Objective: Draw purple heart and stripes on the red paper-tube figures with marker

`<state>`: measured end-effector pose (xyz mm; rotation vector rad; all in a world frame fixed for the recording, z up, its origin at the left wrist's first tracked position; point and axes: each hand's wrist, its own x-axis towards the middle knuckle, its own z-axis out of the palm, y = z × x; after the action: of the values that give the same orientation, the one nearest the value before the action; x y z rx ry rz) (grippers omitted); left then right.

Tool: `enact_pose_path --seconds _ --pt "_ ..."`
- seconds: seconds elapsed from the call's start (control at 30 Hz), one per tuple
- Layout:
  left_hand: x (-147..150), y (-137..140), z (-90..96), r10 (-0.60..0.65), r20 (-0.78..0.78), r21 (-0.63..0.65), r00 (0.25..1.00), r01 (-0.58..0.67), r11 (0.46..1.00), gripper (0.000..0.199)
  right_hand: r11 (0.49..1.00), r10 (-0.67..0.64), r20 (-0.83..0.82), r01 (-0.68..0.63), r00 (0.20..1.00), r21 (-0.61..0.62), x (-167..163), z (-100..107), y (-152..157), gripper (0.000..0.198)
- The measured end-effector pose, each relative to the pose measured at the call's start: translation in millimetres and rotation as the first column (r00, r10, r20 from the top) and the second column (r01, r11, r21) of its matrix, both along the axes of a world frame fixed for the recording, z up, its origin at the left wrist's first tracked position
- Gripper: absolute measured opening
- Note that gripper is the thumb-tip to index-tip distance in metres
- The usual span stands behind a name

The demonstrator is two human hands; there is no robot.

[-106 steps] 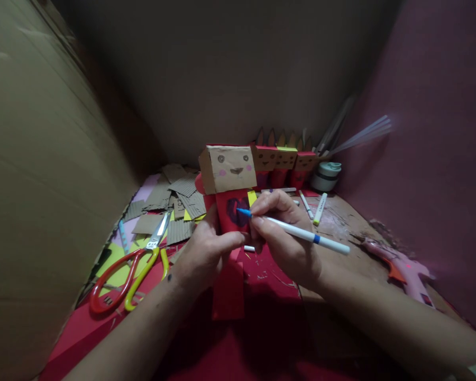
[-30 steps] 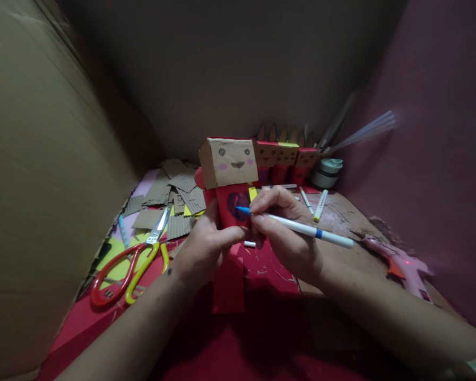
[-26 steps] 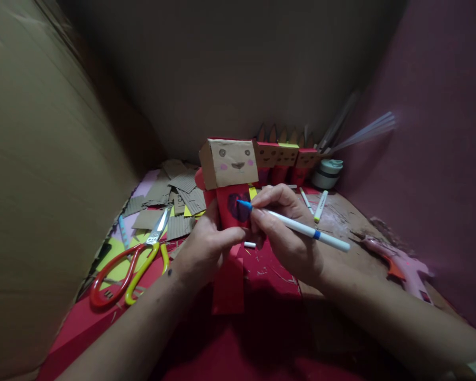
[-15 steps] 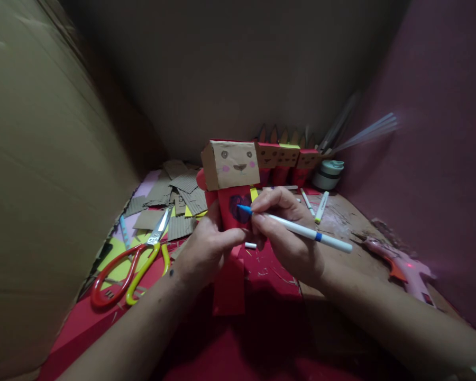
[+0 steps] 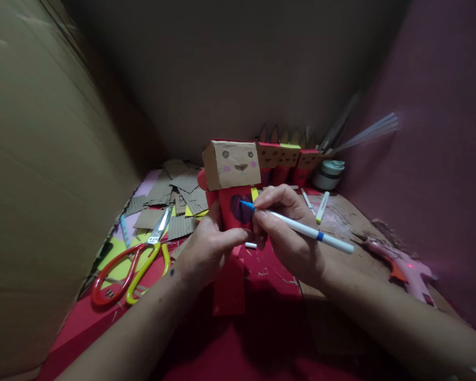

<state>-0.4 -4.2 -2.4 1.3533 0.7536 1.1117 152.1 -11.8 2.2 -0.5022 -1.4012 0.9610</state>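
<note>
Boxy paper figure [image 5: 235,185], held upright, turned toward its holder; tan cardboard head [image 5: 237,166] with drawn round eyes, pink cheeks, dark muzzle; red body [image 5: 227,214] below, lower part covered; dark purple patch [image 5: 239,214], roughly heart-shaped, on body's front; white marker [image 5: 301,227], blue band near rear end, gripped close to nib, slanting down from patch; blue nib [image 5: 246,205] over patch.

Single head-worn cam, looking fwd & down from above wearer's forearms [image 5: 135,323], close in; arms enter at lower corners, L hand [image 5: 212,241] & R hand [image 5: 289,233] abt mid-frame. Wide view takes in red work surface [image 5: 269,338] below, dark back wall [image 5: 238,69] up top, cardboard panel [image 5: 43,159] at L, purple panel [image 5: 436,132] at R.
</note>
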Motion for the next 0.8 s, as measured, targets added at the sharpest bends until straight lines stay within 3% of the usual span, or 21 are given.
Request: enact_pose_path --seconds 0.13,0.33,0.53,0.8 --pt "-2.0 1.5 -0.9 -0.019 0.045 -0.064 0.999 0.022 0.998 0.028 1.000 0.015 0.023 -0.015 1.000 0.000 1.7 -1.2 0.3 0.013" --pt "-0.9 0.8 -1.5 -0.006 0.075 -0.070 0.997 0.011 0.998 0.014 1.000 -0.023 -0.004 0.023 1.000 0.006 -1.8 0.4 -0.8 0.006" --pt "-1.5 1.9 -0.8 -0.004 0.063 -0.055 0.998 0.007 0.998 0.022 1.000 0.019 0.001 -0.019 1.000 0.012 0.6 -0.8 -0.5 0.012" --pt "1.7 -0.6 0.4 0.011 0.023 -0.036 1.000 -0.010 0.999 0.004 0.999 -0.029 -0.011 0.029 1.000 -0.026 -2.5 1.0 -0.7 0.007"
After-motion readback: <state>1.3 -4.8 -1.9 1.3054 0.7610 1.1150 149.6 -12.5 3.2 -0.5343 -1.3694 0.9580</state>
